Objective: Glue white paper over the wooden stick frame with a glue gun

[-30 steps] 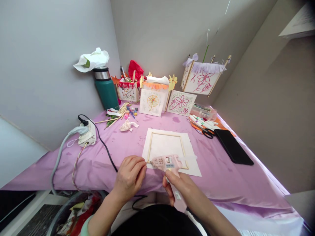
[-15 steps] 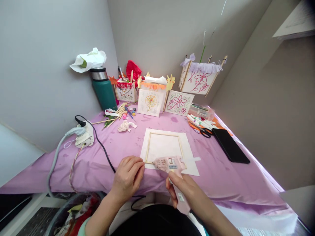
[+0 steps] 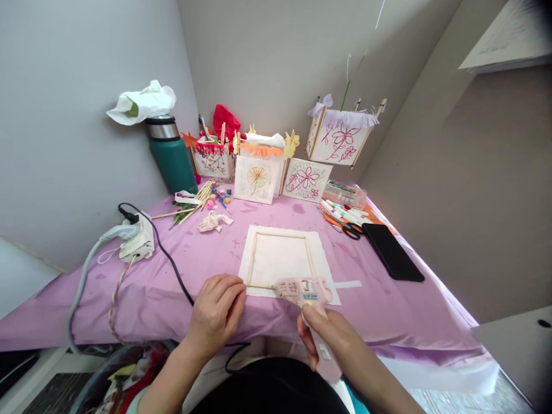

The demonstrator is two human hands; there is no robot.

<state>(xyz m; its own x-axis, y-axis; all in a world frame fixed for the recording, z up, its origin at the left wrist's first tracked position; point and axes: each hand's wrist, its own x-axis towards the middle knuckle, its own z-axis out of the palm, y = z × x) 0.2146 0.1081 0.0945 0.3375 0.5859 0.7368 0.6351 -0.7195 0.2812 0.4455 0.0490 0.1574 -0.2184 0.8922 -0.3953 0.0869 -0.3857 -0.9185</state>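
Observation:
A white paper sheet (image 3: 280,259) lies on the purple tablecloth (image 3: 366,299) with a square frame of thin wooden sticks (image 3: 253,253) on it. My right hand (image 3: 332,336) grips the handle of a pink glue gun (image 3: 306,290), whose nozzle points left along the near stick of the frame. My left hand (image 3: 215,313) is curled, its fingertips pressing on the near left corner of the frame and the sheet's edge. A clear glue stick pokes out behind the gun to the right.
At the back stand several paper lanterns (image 3: 340,138) with flower drawings, a green flask (image 3: 170,155), loose sticks (image 3: 196,201) and beads. Markers, scissors (image 3: 351,230) and a black phone (image 3: 392,250) lie on the right. A power strip (image 3: 135,241) and black cord sit on the left.
The glue gun has slid to the right along the near stick. My left hand has stayed at the frame's near left corner. The camera has turned a little.

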